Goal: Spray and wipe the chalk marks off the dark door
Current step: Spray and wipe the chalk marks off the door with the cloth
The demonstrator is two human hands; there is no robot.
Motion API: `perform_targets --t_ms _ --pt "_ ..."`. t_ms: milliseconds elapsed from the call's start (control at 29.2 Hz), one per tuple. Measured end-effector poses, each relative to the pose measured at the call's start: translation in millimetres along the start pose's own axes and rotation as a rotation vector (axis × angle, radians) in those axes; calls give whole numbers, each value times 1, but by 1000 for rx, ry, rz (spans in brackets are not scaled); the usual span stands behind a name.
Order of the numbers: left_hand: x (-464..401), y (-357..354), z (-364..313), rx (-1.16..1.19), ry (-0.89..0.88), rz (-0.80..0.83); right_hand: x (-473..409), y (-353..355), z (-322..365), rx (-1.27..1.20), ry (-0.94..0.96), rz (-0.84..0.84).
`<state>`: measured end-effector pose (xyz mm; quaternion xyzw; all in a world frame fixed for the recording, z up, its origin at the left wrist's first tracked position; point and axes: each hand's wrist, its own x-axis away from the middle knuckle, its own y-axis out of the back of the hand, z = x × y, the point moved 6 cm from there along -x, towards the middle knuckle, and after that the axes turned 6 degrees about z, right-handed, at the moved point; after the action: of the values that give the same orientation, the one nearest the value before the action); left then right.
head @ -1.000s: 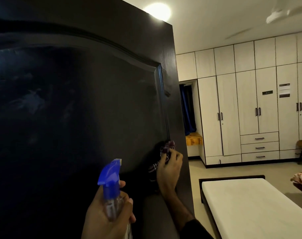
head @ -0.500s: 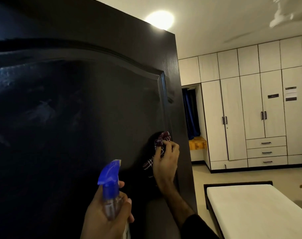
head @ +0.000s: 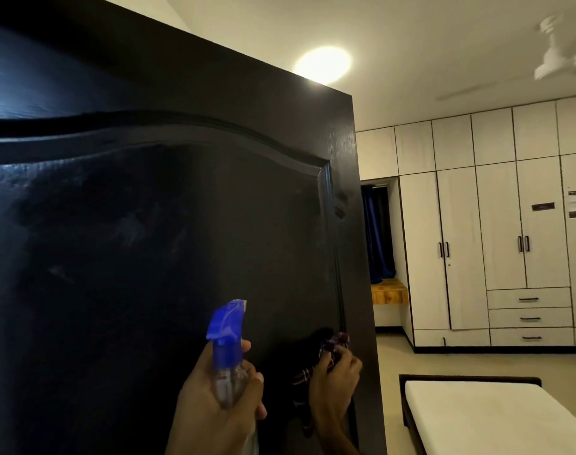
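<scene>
The dark door [head: 148,257] fills the left and middle of the view, with a raised arched panel. Faint pale smears [head: 132,228] show on the panel's upper left. My left hand [head: 214,412] grips a clear spray bottle [head: 227,349] with a blue trigger head, nozzle facing the door. My right hand [head: 334,385] presses a dark checked cloth [head: 326,353] against the panel's lower right corner, by the door's edge.
Beyond the door's edge lies a room with white wardrobes [head: 497,241] along the back wall. A bed with a white mattress [head: 490,418] stands low on the right. A ceiling fan [head: 556,60] and a round ceiling light [head: 322,64] are overhead.
My view has tilted up, showing more of the door's top. My right hand slid the cloth down the panel's right edge. The left hand keeps the bottle at the same height.
</scene>
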<state>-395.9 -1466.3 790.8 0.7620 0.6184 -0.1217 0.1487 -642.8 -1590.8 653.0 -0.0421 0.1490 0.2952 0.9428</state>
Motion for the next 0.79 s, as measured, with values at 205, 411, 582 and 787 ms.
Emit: perform_targets --t_ms 205,411,582,787 --pt "-3 -1 -13 -41 -21 12 -4 -5 93 -36 414 29" --pt "-8 -6 -30 -100 -78 39 3 -6 128 2 630 74" --pt "-16 -14 -43 -144 -125 72 5 -6 117 30 597 83" --pt "-27 -23 -53 -92 -146 74 1 -5 113 83 588 92"
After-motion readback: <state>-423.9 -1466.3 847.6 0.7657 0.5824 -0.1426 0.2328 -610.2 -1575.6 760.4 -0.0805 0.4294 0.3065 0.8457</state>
